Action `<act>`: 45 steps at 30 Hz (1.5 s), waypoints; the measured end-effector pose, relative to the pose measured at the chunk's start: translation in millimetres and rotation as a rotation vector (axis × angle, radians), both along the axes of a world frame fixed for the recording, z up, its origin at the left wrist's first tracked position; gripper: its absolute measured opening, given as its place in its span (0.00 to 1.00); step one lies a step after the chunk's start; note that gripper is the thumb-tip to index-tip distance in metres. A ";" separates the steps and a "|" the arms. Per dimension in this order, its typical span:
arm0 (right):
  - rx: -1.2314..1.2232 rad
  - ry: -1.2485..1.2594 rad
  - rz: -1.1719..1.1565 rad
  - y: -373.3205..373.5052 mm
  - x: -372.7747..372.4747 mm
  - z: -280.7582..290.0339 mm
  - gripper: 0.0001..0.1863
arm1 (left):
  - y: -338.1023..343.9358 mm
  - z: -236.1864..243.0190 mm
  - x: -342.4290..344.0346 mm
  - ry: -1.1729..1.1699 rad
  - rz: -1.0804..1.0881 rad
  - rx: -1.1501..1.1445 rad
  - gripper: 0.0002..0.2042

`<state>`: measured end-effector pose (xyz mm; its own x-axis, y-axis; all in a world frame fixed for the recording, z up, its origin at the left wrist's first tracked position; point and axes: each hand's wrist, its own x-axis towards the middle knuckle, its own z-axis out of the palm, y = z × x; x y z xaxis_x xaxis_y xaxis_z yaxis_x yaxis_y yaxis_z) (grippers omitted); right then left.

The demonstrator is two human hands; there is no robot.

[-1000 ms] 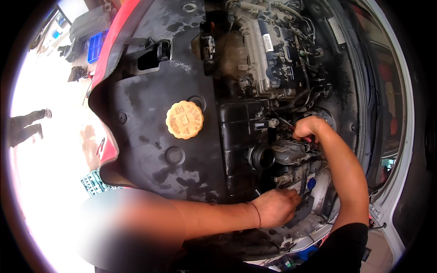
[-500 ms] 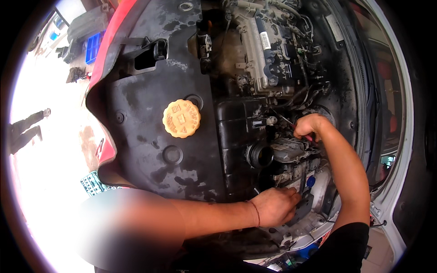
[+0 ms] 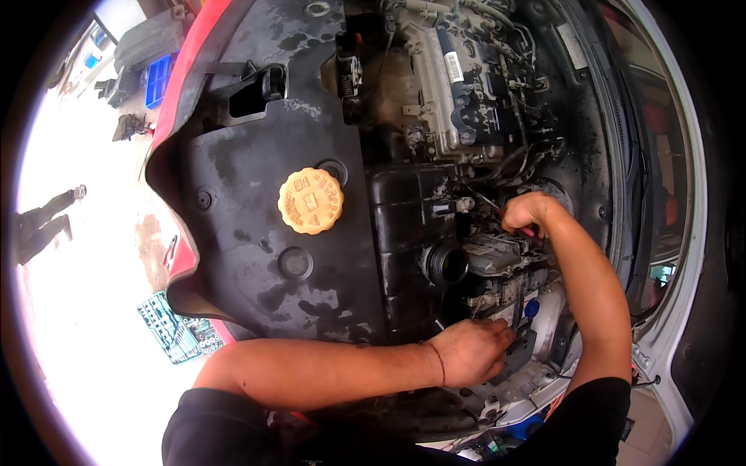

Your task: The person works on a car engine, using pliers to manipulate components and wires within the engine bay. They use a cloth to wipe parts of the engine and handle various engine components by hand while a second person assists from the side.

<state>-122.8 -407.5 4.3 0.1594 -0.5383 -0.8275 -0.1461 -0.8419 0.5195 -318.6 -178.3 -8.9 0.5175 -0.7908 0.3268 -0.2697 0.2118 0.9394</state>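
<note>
My right hand (image 3: 530, 213) is closed around the red handle of a screwdriver (image 3: 488, 203). Its thin shaft points up and left among the hoses below the engine (image 3: 466, 85); where the tip ends is hard to see. Lower down, my left hand (image 3: 472, 351) is curled, fingers bent down beside the battery area (image 3: 522, 351); whatever its fingertips grip is hidden. Between the hands lie a grey-black housing (image 3: 497, 256) and a small blue cap (image 3: 531, 308). Left of them the black coolant tank (image 3: 404, 210) has an uncovered threaded neck (image 3: 448, 265).
A yellow ribbed cap (image 3: 311, 201) rests on the black plastic cover (image 3: 233, 171). On the floor at left are an opened teal tool set (image 3: 167, 330) and a blue tray (image 3: 158, 81). A person's legs (image 3: 47, 221) show at far left. The windshield edge (image 3: 629, 155) runs along the right.
Both hands stay almost in place, the right still on the screwdriver. More of the tool set on the floor shows beyond my left arm.
</note>
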 end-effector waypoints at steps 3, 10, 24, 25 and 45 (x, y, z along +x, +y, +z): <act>0.016 -0.024 0.035 -8.5 -0.3 -2.1 0.16 | 0.7 1.7 0.9 -0.008 -0.003 0.004 0.16; 0.100 -0.157 -0.049 -26.2 2.6 5.0 0.17 | 2.2 2.0 1.1 -0.013 0.005 0.005 0.17; 0.103 -0.240 -0.143 -36.5 -0.2 5.2 0.23 | 1.0 2.4 2.1 0.003 -0.002 0.003 0.16; 0.092 -0.209 -0.142 -41.6 -1.9 4.5 0.21 | 0.9 2.2 1.6 0.024 -0.005 -0.023 0.16; -0.023 0.091 0.166 3.0 -0.1 -6.1 0.16 | -9.1 -10.8 -15.5 -0.012 0.016 -0.081 0.13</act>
<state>-122.9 -404.5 -1.8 0.1721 -0.5299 -0.8304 0.0421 -0.8383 0.5436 -334.1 -187.4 -19.7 0.5259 -0.7530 0.3954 -0.2843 0.2825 0.9161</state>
